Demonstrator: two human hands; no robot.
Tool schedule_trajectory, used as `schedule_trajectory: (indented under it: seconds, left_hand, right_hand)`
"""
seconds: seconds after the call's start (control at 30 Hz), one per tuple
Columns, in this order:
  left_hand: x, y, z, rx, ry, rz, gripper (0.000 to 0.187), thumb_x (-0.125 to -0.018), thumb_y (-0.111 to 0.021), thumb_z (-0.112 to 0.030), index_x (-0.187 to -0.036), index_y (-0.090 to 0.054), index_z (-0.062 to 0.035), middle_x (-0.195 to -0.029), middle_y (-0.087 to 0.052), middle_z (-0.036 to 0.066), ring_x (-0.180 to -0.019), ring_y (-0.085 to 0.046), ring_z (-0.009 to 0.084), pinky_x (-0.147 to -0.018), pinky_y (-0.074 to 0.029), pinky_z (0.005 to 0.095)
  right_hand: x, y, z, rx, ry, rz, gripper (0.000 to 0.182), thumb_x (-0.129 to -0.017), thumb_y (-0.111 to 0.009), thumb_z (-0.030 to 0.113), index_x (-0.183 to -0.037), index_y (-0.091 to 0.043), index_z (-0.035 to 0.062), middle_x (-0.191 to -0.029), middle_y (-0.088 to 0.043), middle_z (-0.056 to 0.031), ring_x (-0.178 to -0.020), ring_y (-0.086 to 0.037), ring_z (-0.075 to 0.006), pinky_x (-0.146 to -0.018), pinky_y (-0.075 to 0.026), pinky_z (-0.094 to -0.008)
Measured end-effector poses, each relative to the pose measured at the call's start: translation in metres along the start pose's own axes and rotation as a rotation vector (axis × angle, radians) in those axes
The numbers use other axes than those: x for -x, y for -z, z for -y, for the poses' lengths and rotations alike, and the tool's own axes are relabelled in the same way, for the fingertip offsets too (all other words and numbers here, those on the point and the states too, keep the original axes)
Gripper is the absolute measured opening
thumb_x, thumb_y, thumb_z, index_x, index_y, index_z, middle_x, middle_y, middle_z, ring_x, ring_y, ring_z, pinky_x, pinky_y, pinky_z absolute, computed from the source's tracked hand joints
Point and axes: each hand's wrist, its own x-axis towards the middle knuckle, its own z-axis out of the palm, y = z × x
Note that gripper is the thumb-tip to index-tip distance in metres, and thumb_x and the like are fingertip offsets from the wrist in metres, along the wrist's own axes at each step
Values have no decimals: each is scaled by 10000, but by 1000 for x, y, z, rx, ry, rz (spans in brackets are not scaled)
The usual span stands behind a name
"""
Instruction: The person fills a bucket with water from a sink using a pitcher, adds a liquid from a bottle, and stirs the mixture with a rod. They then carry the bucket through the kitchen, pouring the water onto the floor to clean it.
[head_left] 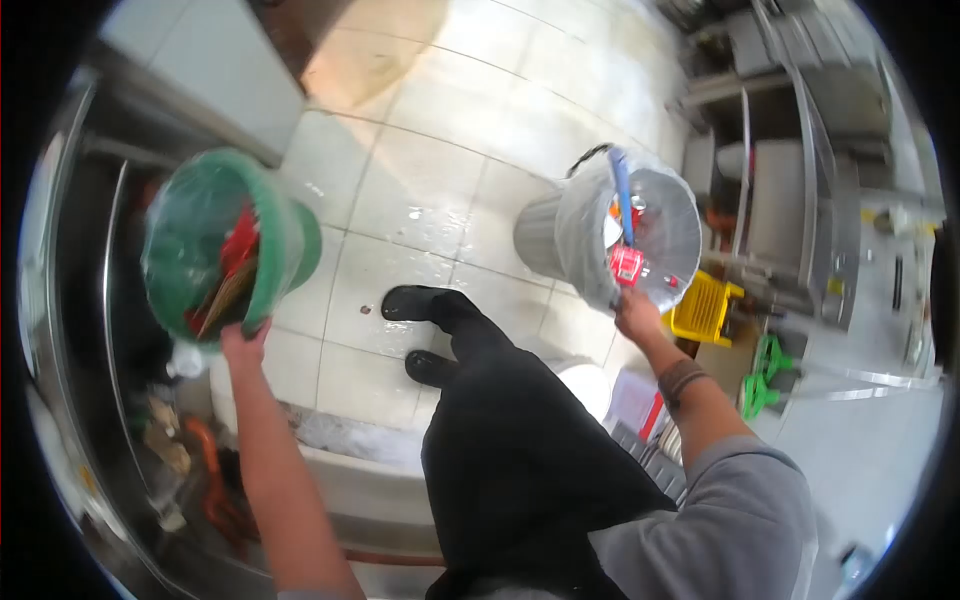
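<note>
My left hand (243, 343) is closed on the near rim of a green bin (308, 245), which is lined with a clear bag and holds red packaging and brown cardboard. On the right, my right hand (636, 312) grips the near rim of a grey bin (540, 237). A pale translucent bag (585, 225) lines that bin and folds over its edge. Inside lie a long blue item (622, 190), a red-and-white packet (627, 264) and other small waste. Both bins stand apart, with my arms spread wide.
Wet floor tiles (395, 200) lie between the bins, around my black shoes. A yellow crate (703, 308) and green items (762, 375) are at the right, below metal shelving. A white round container (585, 388) stands near my leg. Metal equipment lines the left.
</note>
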Motion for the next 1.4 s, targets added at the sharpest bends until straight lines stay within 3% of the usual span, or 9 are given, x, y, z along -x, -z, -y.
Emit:
schedule_trajectory:
  seconds: [0.13,0.23,0.33,0.53,0.7,0.8,1.07,1.23,1.4]
  left_hand:
    - [48,-71,-53,480,404,-243,484,-1003,-296,-229,-1438,-396,-41,-1456,-423,219,-1347,-408,391,-1091,-382,644]
    - [48,-36,-13,-329,-8,130,463,-950,-328,-111,-1311,-465,146,-1395,-469,256,-1308,-428,427,-1063,-414,659]
    - [102,-126,-30,366,277,-276,460,-942,-325,-100,-1294,-466,162,-1377,-474,271,-1296,-428,443,-1065,-406,670]
    - [154,-204,-17,240,283,-333,182,-833,-381,73,-986,-436,156,-1144,-465,319,-1062,-532,504,-895,-535,689]
    - [209,-275,3,146,321,-250,446,-801,-412,72,-1239,-342,28,-1219,-460,260,-1058,-556,458,-880,-553,661]
    - [234,-314,32,97,354,-117,553,-788,-435,81,-1294,-274,-76,-1292,-415,220,-1087,-544,425,-861,-570,622]
    - [325,-429,108,-145,461,86,1094,-850,-480,87,-1476,349,-257,-1532,-203,196,-1180,-483,347,-909,-553,572]
    - [377,-438,157,-710,383,367,1059,-912,-581,-142,-1462,316,-18,-1221,-550,403,-1072,-606,503,-958,-481,468]
    - [369,-389,150,-841,255,839,942,-899,-611,-275,-1556,12,-16,-1379,-477,341,-1114,-601,466,-998,-464,460]
  right_hand:
    - [-3,-13,-64,-78,-387,63,329,-851,-596,200,-1150,-607,63,-1105,-660,-233,-1055,-625,-398,-901,-497,-499]
    - [-11,-11,-109,-169,-586,60,351,-880,-611,314,-1142,-636,82,-1149,-675,-210,-1085,-644,-368,-909,-497,-488]
    - [-17,-5,-95,-102,-662,-47,488,-795,-680,239,-1221,-578,24,-1298,-566,-254,-1222,-523,-422,-1023,-409,-508]
    - [-38,-46,94,-558,-200,-459,680,-825,-777,315,-1363,-483,21,-1355,-481,-238,-1270,-438,-408,-1102,-320,-525]
    - [-43,41,271,-1500,-172,380,929,-869,-698,520,-1504,-292,-23,-1387,-483,-284,-1268,-519,-368,-1053,-416,-420]
    - [-61,45,301,-1546,-272,295,1073,-834,-732,520,-1510,-161,-86,-1405,-454,-337,-1304,-489,-397,-1074,-392,-409]
    - [-9,20,149,-1480,-564,289,558,-821,-661,81,-1323,-425,22,-1126,-618,-166,-901,-668,-311,-667,-618,-464]
    - [73,-44,76,-1579,-887,205,347,-849,-579,82,-1195,-558,80,-1072,-622,-135,-834,-627,-272,-671,-616,-470]
    - [112,-76,44,-1473,-1079,194,253,-872,-618,331,-1065,-608,167,-968,-602,-26,-815,-525,-200,-711,-461,-386]
